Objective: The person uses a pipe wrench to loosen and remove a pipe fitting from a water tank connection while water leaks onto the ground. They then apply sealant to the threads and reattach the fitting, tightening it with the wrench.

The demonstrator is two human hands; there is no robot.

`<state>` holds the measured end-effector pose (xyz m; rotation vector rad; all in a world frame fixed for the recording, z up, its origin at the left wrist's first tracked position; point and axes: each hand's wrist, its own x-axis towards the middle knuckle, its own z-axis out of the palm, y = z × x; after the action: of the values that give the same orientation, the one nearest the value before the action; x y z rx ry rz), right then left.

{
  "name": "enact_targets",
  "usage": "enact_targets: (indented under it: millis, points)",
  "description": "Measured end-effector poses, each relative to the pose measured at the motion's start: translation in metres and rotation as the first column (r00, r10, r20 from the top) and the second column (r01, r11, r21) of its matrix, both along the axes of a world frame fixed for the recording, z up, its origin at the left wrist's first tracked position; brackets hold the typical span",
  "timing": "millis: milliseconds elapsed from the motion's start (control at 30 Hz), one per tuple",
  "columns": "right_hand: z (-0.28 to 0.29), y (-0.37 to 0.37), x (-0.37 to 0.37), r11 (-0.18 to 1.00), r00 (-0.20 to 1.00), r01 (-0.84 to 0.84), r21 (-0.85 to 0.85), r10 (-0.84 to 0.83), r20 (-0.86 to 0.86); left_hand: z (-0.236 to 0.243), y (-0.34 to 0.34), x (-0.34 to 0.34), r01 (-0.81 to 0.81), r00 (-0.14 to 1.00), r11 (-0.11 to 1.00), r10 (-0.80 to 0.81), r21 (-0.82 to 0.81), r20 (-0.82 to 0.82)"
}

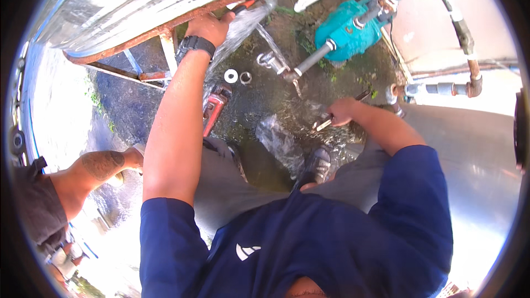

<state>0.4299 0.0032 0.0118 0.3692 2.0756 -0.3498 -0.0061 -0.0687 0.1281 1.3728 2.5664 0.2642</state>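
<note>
My left hand (210, 26), with a black watch on the wrist, reaches up to a red-handled valve (246, 4) under the steel tank (138, 0). Water (243, 28) sprays out past my fingers and splashes on the wet ground (279, 143). My right hand (342, 111) is closed on a slim metal tool (326, 123) low on the right, near the ground. A teal pump (348, 26) with a grey pipe (313, 58) sits ahead of that hand. A red pipe wrench (215, 107) lies on the ground between my arms.
A white fitting ring (231, 75) and a metal ring (245, 78) lie on the mud. Rusty pipework (466, 38) runs along the right wall. Another person's tattooed arm (94, 168) comes in from the left. A rusted frame (165, 49) holds up the tank.
</note>
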Motion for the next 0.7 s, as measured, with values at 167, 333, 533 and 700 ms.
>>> enact_targets:
  millis: [167,333,533,700]
  points:
    - [0.097,-0.009,-0.063,0.998,0.989,0.054,-0.014,-0.052,0.135,-0.001,0.001,-0.002,-0.079,0.997,0.996,0.079,0.034,0.016]
    - [0.191,0.002,-0.099,0.824,0.833,0.515,-0.235,-0.546,-0.087,0.0,-0.005,-0.002,-0.053,0.998,0.999,0.053,-0.01,0.033]
    - [0.186,0.024,-0.158,0.328,0.255,0.751,-0.574,-0.945,-0.206,-0.005,-0.01,-0.001,-0.032,0.999,0.998,0.033,0.056,-0.024]
    - [0.134,0.018,-0.22,-0.251,-0.319,0.587,-0.77,-0.946,0.066,-0.004,-0.01,-0.001,-0.009,0.999,0.999,0.012,0.051,-0.047]
